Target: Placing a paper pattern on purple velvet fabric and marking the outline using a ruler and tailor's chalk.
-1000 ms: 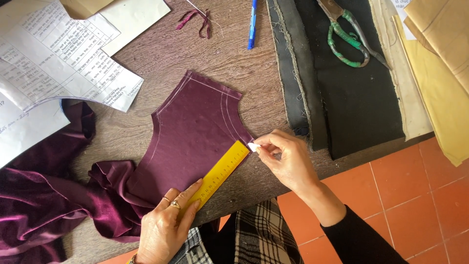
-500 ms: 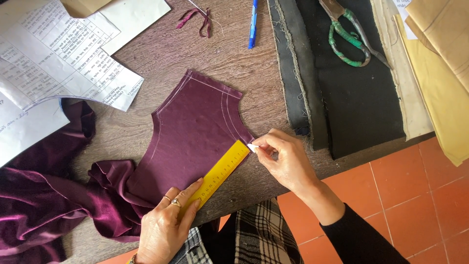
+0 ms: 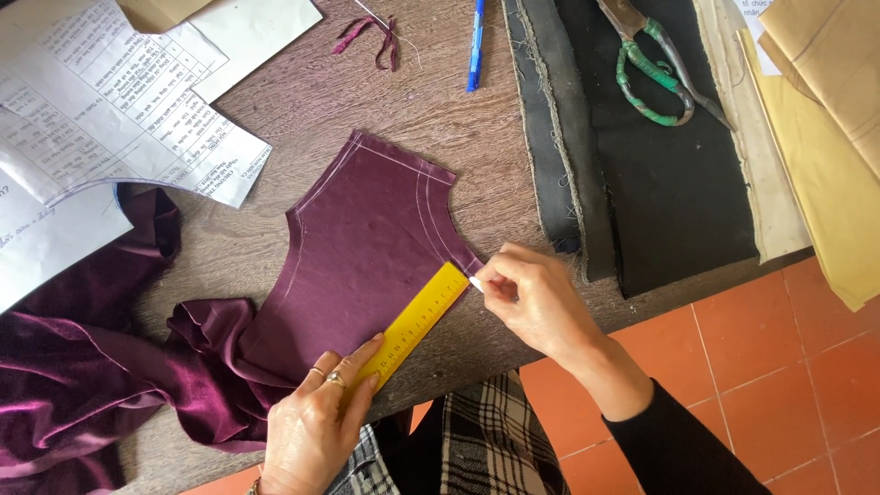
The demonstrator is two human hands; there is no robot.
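Note:
A cut piece of maroon fabric (image 3: 367,247) with chalk lines lies flat on the wooden table (image 3: 431,119). A yellow ruler (image 3: 417,323) rests slanted along its lower right edge. My left hand (image 3: 316,426), wearing rings, presses the ruler's lower end down with its fingers. My right hand (image 3: 532,298) pinches a small piece of white chalk (image 3: 476,283) at the ruler's upper end, at the fabric's corner.
Bunched maroon velvet (image 3: 73,367) spills off the table's left. Printed papers (image 3: 119,110) lie at top left. A blue pen (image 3: 476,46), dark fabric (image 3: 660,183) with green-handled scissors (image 3: 655,69) and tan paper patterns (image 3: 825,137) lie to the right. Orange floor tiles (image 3: 779,367) show below.
Hardly anything differs. My right hand with the chalk stays at the ruler's top end and my left hand keeps pressing the ruler.

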